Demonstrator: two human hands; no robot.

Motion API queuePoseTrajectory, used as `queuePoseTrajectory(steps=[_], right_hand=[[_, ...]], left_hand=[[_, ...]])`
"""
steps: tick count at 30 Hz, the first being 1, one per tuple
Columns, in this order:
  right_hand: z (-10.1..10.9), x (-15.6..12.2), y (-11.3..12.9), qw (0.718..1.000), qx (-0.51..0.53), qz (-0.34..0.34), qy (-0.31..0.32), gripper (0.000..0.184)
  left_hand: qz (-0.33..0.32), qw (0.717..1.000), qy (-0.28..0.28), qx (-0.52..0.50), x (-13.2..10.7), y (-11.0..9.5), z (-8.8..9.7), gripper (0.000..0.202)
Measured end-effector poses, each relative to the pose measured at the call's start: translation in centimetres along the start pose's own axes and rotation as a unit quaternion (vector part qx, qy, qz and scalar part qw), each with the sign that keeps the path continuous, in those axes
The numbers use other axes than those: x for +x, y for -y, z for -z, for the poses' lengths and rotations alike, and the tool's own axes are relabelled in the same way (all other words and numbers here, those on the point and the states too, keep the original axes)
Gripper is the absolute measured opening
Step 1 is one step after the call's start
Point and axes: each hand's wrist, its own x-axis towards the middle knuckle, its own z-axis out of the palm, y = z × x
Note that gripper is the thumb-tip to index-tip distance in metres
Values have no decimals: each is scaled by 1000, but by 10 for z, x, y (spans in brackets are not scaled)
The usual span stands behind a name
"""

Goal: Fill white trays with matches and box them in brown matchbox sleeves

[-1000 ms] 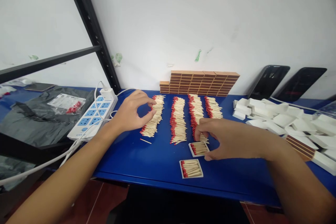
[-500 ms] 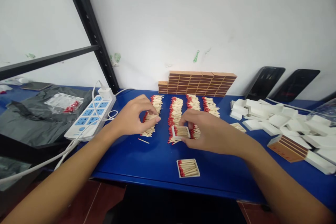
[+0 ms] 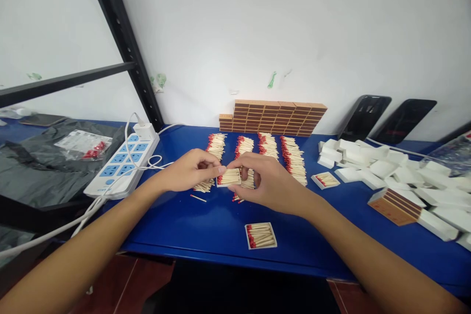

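Between thumb and fingers my right hand (image 3: 274,181) grips a small white matchbox tray (image 3: 228,185), raised over the blue table and filled with red-headed matches (image 3: 230,176). At the tray's left end is my left hand (image 3: 189,170), its thumb and fingertips pinched together over the match heads; what lies between them is mostly hidden. Several long piles of loose matches (image 3: 293,161) are spread behind and beside my hands. A single match (image 3: 197,198) lies apart at the left. Close to the front edge rests another filled tray (image 3: 261,235).
Stacked matchboxes (image 3: 272,117) line the wall. On the right are a partly filled tray (image 3: 326,180), a heap of white trays (image 3: 382,169), a matchbox stack (image 3: 394,206) and two dark phones (image 3: 364,117). A power strip (image 3: 123,162) with cables sits left.
My right hand has brought the tray leftward, away from the middle piles. My left hand has come off the left pile to meet it. The view has shifted slightly.
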Motion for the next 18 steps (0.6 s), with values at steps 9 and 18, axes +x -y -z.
queuePoseTrajectory(steps=[9, 18], right_hand=[[-7, 8, -3, 980, 138, -134, -45, 34], [-12, 36, -13, 945, 241, -222, -10, 41]], left_hand=[[-20, 998, -60, 24, -2, 2, 14, 51], [-26, 991, -121, 59, 1, 7, 21, 54]])
